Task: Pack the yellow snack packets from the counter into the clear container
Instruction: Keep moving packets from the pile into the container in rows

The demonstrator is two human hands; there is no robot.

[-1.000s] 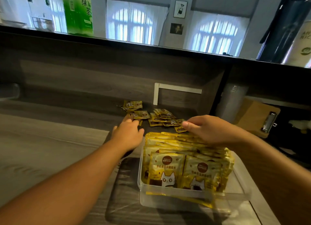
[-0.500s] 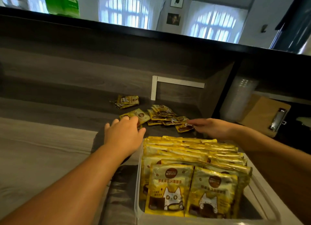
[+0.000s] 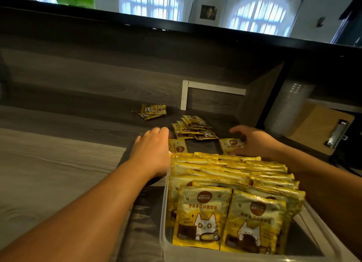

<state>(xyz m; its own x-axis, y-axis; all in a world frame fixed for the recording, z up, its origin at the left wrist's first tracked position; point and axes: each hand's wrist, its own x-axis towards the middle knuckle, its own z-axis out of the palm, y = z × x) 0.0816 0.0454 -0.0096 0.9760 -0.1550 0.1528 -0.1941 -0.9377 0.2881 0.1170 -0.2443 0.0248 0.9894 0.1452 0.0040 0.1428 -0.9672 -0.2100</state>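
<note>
The right hand [image 3: 254,142] curls round one packet [image 3: 232,144] lying flat on the tabletop [image 3: 58,163], just beyond the nearly full container [image 3: 163,222]. The left hand [image 3: 152,150], fingers relaxed and empty, reaches toward another packet [image 3: 179,146]. More packets [image 3: 194,127] wait farther back.

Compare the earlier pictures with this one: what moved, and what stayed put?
The right hand left the packed packets, reached past the container and took hold of a loose packet. The left hand slid forward onto another packet. The pile and far packets stayed.
</note>
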